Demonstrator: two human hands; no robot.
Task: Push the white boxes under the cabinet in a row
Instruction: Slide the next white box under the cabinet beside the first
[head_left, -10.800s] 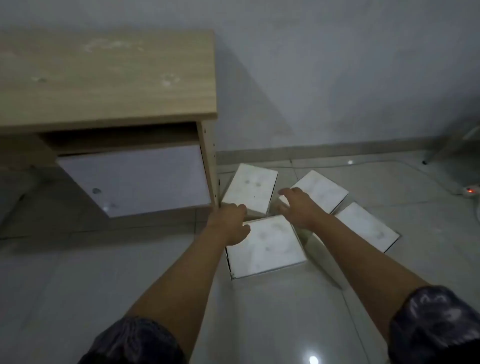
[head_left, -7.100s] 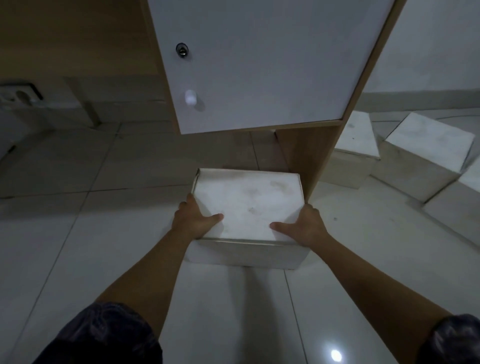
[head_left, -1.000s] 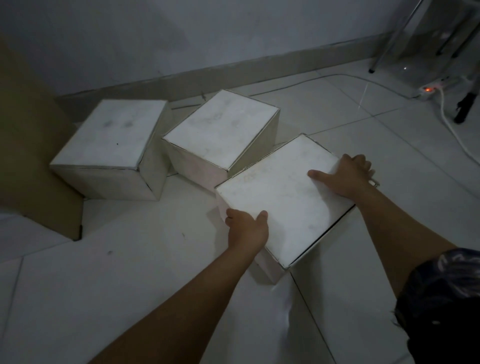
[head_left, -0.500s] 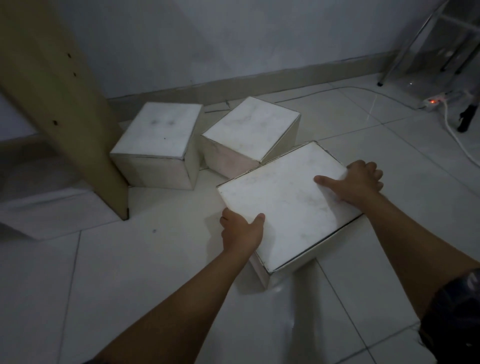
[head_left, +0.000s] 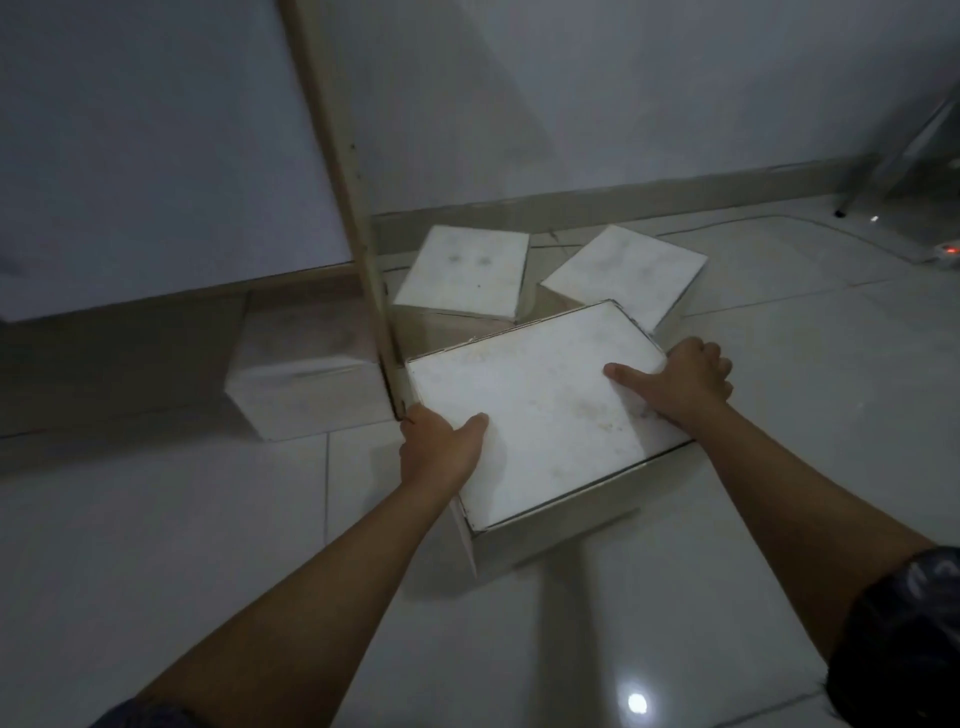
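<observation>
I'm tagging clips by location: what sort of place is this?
Probably an indoor room in a home or small office: glossy white tiled floor, plain grey wall with a skirting board, and a light wooden cabinet with a white door.

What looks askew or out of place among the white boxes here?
The held box, gripped by the left hand and right hand, sits skewed to the cabinet side panel. The far right box is also rotated, unlike the squarer box beside it.
</observation>
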